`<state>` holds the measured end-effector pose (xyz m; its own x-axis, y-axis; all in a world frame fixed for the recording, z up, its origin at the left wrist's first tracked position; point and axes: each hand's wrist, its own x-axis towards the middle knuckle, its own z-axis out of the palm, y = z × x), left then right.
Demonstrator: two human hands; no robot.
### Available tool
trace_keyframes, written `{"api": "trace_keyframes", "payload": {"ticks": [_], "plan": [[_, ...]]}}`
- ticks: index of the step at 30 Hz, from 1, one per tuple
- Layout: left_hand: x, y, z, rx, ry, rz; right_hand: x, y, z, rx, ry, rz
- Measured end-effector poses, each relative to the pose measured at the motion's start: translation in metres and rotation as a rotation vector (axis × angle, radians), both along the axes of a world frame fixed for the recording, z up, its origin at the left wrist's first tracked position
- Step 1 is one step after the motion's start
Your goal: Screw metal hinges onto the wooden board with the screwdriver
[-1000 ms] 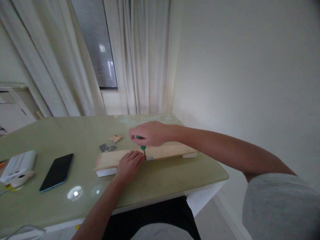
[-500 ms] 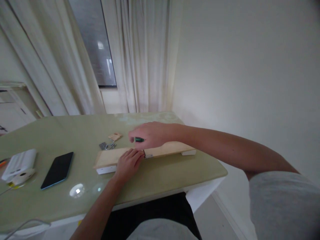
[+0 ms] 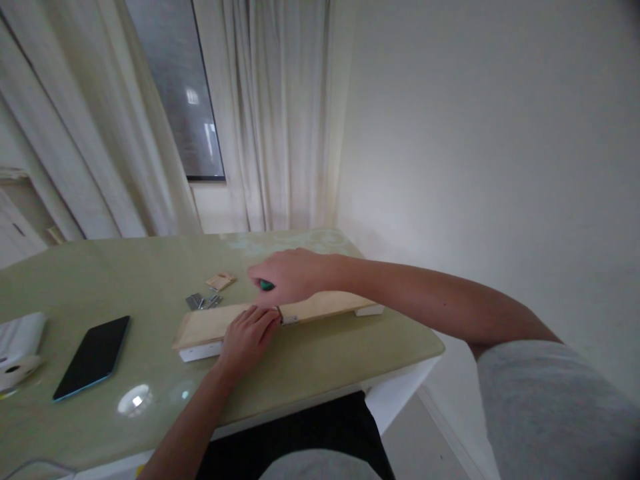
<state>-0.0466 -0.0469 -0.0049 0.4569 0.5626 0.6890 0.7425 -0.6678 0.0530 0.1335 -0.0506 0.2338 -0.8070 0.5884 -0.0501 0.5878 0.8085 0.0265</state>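
my right fingers clutching green handle | left fingers on board, can't tell if pinching | near counter's right edge

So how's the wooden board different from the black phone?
The wooden board is pale, while the black phone is dark with a bluish edge. The board is longer than the phone. The board is raised on white pieces, but the phone lies flat on the table. The left hand rests on the board; neither hand touches the phone.
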Motion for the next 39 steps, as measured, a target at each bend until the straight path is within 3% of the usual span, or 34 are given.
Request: {"api": "trace_keyframes", "payload": {"ticks": [4,6,9,11,16,18,23,24,26,29,31,33,36,37,39], "plan": [[0.001,-0.002,0.004,-0.056,-0.013,-0.036,0.005,0.022,-0.001,0.18,0.023,-0.344],[0.002,-0.002,0.005,-0.05,-0.012,-0.031,0.007,0.021,0.0,0.146,0.007,-0.285],[0.002,-0.001,0.004,-0.034,-0.01,-0.023,0.007,0.006,0.002,0.088,-0.033,0.006],[0.003,-0.001,0.004,-0.027,-0.009,-0.024,0.008,-0.001,0.002,0.106,-0.056,0.094],[0.004,-0.003,0.007,-0.057,-0.016,-0.035,0.016,0.016,-0.001,0.228,-0.046,-0.211],[0.005,-0.004,0.008,-0.067,-0.024,-0.033,0.018,0.02,-0.002,0.216,-0.034,-0.257],[0.006,-0.005,0.009,-0.053,-0.029,-0.019,0.012,0.007,0.001,0.067,-0.009,0.143],[0.006,-0.005,0.01,-0.048,-0.03,-0.021,0.011,0.007,0.002,0.059,-0.004,0.166],[0.005,-0.005,0.01,-0.044,-0.028,-0.027,0.011,0.015,0.002,0.092,-0.008,0.059],[0.004,-0.004,0.01,-0.05,-0.018,-0.042,0.014,0.031,0.0,0.189,-0.055,-0.243],[0.004,-0.003,0.008,-0.054,-0.018,-0.043,0.015,0.034,-0.002,0.219,-0.068,-0.308],[0.004,-0.002,0.007,-0.055,-0.016,-0.038,0.013,0.025,-0.004,0.212,-0.065,-0.187],[0.005,-0.002,0.005,-0.03,-0.018,-0.023,0.009,0.005,-0.004,0.199,-0.071,0.134],[0.004,-0.002,0.005,-0.024,-0.018,-0.021,0.009,0.002,-0.003,0.196,-0.071,0.191],[0.004,-0.002,0.005,-0.033,-0.017,-0.024,0.009,0.004,-0.002,0.194,-0.068,0.159]]}}
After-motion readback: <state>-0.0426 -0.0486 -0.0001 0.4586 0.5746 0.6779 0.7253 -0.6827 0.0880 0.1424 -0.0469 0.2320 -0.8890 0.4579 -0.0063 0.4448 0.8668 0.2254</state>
